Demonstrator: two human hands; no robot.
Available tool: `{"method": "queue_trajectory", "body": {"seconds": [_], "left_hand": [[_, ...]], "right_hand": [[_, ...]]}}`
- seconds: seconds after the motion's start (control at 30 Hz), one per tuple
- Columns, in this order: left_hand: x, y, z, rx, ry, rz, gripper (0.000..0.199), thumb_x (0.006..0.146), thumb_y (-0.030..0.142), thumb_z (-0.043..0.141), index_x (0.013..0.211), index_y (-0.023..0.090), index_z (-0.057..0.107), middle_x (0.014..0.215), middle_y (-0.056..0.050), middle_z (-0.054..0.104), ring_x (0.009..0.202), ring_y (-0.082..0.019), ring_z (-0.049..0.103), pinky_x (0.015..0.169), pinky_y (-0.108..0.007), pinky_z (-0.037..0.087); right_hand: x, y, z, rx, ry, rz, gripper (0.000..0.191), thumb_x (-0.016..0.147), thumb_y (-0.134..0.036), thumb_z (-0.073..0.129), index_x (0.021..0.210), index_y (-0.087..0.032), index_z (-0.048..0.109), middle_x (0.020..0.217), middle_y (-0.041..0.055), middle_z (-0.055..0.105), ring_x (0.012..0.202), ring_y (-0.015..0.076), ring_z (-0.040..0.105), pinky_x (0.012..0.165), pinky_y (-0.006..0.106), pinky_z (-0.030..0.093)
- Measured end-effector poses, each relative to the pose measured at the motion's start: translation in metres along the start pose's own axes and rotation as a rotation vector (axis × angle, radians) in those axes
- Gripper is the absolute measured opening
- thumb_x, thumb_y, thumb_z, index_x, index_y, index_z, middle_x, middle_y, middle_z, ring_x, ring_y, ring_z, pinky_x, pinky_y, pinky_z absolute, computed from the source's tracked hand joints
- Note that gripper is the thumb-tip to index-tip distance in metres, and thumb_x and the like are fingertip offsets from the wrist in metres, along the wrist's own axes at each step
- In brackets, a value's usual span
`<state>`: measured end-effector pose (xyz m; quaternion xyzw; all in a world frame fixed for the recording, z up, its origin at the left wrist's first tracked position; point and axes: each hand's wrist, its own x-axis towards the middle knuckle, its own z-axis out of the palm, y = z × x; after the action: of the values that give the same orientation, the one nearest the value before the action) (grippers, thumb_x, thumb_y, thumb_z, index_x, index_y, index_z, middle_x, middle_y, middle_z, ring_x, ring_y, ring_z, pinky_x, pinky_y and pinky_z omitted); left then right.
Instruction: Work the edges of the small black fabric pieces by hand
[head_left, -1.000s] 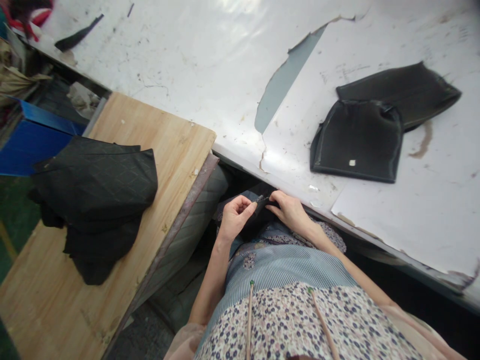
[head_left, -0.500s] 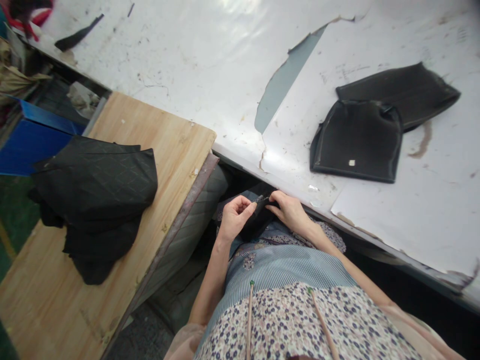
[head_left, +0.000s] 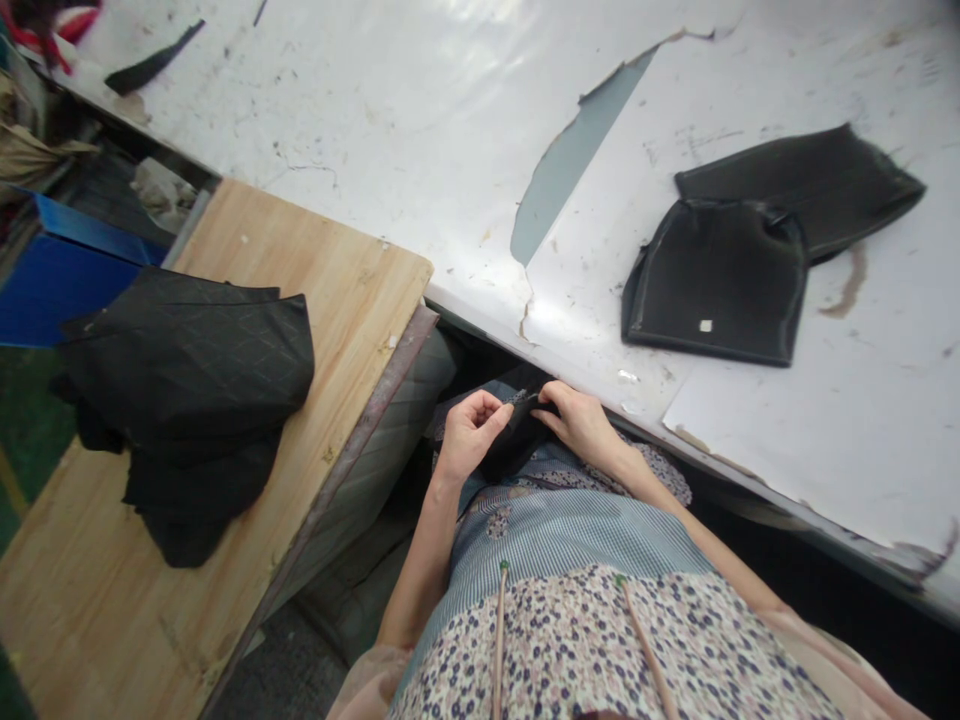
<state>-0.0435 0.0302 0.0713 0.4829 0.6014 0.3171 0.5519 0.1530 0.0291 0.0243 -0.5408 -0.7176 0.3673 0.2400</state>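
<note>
Grip unchanged: left hand (head_left: 474,432), right hand (head_left: 579,420) both pinching black material (head_left: 519,432); view shifted slightly

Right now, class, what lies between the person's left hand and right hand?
In the head view, black fabric lies between the left hand and the right hand.

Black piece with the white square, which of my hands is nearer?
Right: your right hand is below and left of the black piece in the picture; your left hand is farther left.
</note>
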Motion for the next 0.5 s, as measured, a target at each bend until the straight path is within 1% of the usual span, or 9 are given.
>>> {"method": "queue_trajectory", "body": {"seconds": [0.23,0.5], "left_hand": [[-0.0006,-0.0012,-0.0010,0.012,-0.015,0.020,0.032,0.084,0.045,0.070,0.073,0.017,0.060,0.058,0.004,0.050,0.051,-0.008,0.041,0.049,-0.021,0.031],[-0.0012,-0.0022,-0.0021,0.012,-0.017,0.030,0.030,0.085,0.042,0.070,0.073,0.016,0.060,0.059,0.004,0.051,0.052,-0.008,0.041,0.050,-0.021,0.031]], "right_hand": [[-0.0001,0.0006,0.0011,-0.003,0.003,-0.001,0.014,0.090,-0.019,0.064,0.088,-0.023,0.051,0.087,0.0034,0.062,0.079,0.0222,0.061,0.067,0.030,0.045],[0.0004,0.0009,0.0014,0.006,0.003,-0.002,0.013,0.090,-0.019,0.063,0.087,-0.023,0.050,0.087,0.0029,0.061,0.079,0.0222,0.061,0.067,0.031,0.045]]}}
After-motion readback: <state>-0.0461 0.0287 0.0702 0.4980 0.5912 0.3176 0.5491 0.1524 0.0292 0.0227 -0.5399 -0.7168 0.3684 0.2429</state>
